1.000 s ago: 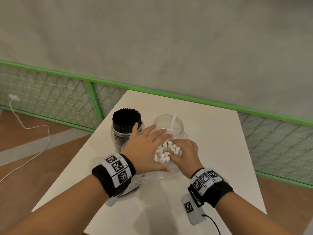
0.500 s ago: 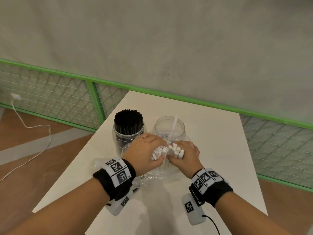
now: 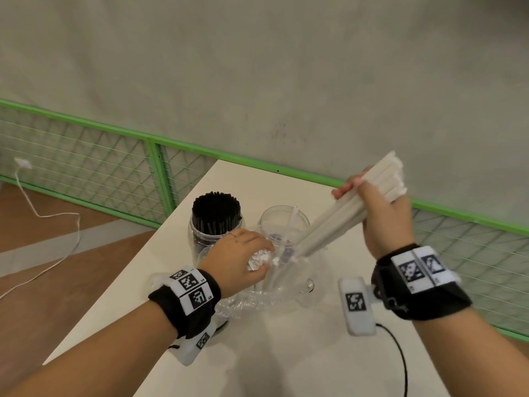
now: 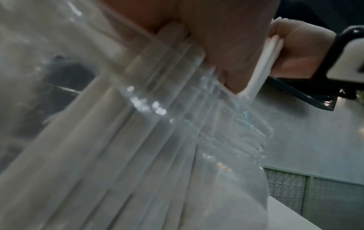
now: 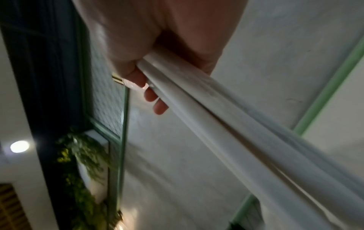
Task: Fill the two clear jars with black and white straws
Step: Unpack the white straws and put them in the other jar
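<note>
Two clear jars stand side by side on the white table. The left jar is packed with upright black straws. The right jar holds a single white straw. My right hand grips a bundle of white straws, lifted and tilted above the table to the right of that jar; in the right wrist view the white straws run out from my fist. My left hand holds the remaining white straws inside a clear plastic bag, seen close as plastic bag.
A green-framed wire mesh fence runs behind and beside the table under a grey wall. A white cable lies on the brown floor at left. The table's left edge is near my left forearm.
My right hand has pulled a bundle of white straws up and to the right out of the bag. The left hand stayed low, holding the rest in the bag.
</note>
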Tool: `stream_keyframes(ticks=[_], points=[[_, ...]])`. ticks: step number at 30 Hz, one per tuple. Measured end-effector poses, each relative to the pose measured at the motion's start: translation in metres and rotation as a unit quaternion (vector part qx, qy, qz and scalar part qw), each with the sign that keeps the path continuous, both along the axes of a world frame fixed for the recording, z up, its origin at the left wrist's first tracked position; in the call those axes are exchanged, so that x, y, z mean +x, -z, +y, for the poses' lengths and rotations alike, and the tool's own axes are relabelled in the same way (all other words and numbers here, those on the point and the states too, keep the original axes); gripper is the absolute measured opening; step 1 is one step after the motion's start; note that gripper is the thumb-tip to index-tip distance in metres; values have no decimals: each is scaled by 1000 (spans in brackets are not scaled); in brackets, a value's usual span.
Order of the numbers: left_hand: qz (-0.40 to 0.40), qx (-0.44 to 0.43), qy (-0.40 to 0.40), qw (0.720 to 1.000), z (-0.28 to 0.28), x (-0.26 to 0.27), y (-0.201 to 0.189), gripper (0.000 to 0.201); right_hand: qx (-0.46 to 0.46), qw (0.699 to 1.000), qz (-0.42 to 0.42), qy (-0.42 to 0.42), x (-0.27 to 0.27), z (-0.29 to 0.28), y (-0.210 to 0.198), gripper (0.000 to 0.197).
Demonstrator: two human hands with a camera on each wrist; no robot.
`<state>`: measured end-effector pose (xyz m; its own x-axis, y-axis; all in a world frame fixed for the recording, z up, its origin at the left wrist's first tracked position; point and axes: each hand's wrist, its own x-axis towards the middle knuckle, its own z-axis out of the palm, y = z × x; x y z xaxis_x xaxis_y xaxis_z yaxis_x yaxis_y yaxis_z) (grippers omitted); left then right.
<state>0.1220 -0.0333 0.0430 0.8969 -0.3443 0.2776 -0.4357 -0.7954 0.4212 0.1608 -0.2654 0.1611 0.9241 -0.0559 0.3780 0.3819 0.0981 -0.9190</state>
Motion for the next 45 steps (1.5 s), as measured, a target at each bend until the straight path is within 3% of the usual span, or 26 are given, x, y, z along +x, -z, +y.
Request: stream_keyframes(ticks=[3, 5, 9, 11, 17, 22, 26, 30, 34, 36, 40, 43, 45], points=[[6, 3, 2, 1000, 2, 3, 0, 33, 94, 995, -14, 23, 24, -2, -20, 15], [7, 6, 2, 1000, 2, 3, 0, 33, 82, 996, -2, 44, 41, 5, -14, 18], [6, 5, 0, 1000, 1, 1, -1, 35, -27, 997, 52, 42, 74, 21, 28, 11], [2, 7, 1, 1000, 1, 1, 0, 34, -85, 990, 111, 32, 90, 22, 55, 31], [-13, 4, 5, 1000, 0, -1, 0, 32, -283, 927, 244, -28, 122, 15, 103, 27], [-18, -2, 2, 1000, 0, -1, 0, 32, -360, 907, 214, -43, 118, 10, 96, 68], [-22, -3, 1, 1000, -1, -3, -1, 33, -320, 927, 188, -47, 90, -6, 76, 74], [-25, 1, -1, 1000, -2, -4, -2, 34, -232, 960, 156, -16, 31, -24, 71, 61], [-29, 4, -4, 1000, -4, -4, -2, 36, -321, 929, 157, -92, -14, -31, 107, 28], [-23, 7, -2, 1000, -5, -4, -2, 36, -380, 909, 134, -106, -22, -25, 123, 30], [-18, 15, 1, 1000, -3, -2, -2, 36, -379, 921, 80, -52, -29, -2, 130, 17], [-16, 11, 0, 1000, -3, 0, -2, 41, -336, 940, 24, -53, -40, 18, 125, 27], [-15, 6, 2, 1000, -3, 1, -2, 41, -302, 947, 48, -98, -49, 31, 125, 52]])
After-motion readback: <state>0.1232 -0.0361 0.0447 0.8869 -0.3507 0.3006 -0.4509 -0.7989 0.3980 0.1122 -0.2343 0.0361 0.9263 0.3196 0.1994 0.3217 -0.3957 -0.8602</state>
